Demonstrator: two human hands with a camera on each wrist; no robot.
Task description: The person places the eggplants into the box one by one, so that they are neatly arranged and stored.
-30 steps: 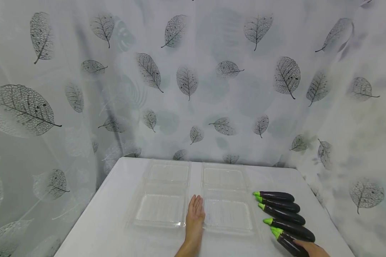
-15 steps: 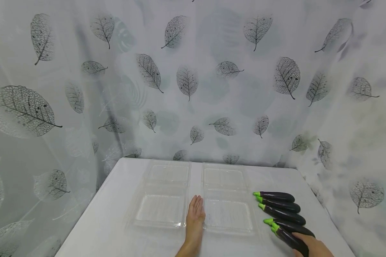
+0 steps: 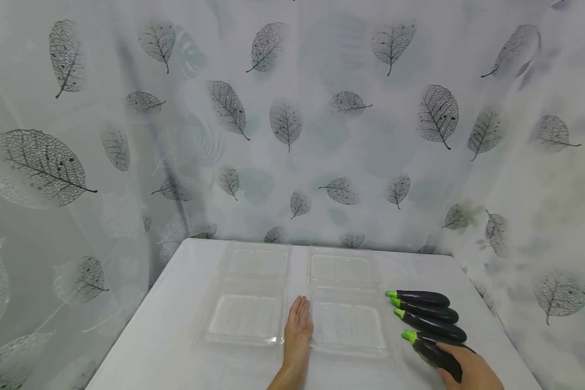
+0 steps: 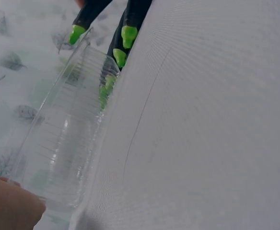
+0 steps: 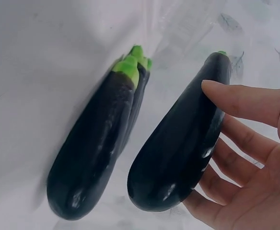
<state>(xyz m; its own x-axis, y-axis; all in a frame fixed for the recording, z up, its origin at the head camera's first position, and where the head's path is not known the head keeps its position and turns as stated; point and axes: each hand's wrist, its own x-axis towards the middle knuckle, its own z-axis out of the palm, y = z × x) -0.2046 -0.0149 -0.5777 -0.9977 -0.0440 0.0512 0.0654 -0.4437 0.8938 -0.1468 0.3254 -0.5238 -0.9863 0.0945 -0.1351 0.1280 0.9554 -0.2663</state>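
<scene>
My right hand [image 3: 470,368] grips a dark purple eggplant [image 3: 439,357] with a green cap, at the right front of the table. In the right wrist view, the thumb lies on one side of this eggplant [image 5: 178,139] and the fingers curl round the other, apart from the eggplant [image 5: 89,148] beside it. Several more eggplants [image 3: 431,326] lie in a row just behind. My left hand [image 3: 298,319] rests with straight fingers between two clear plastic trays, close against the right front tray [image 3: 348,349]. The left wrist view shows part of that hand [image 4: 10,203] at a tray's [image 4: 58,143] end.
Clear trays stand in two rows on the white table [image 3: 151,346]: a left front tray [image 3: 244,341], a left back tray [image 3: 258,262] and a right back tray [image 3: 341,268]. A leaf-patterned curtain [image 3: 292,162] hangs behind and around the table.
My right hand has picked up the nearest eggplant and shifted it a little left and away from me, so it now overlaps its neighbour in the head view. The left hand stays put.
</scene>
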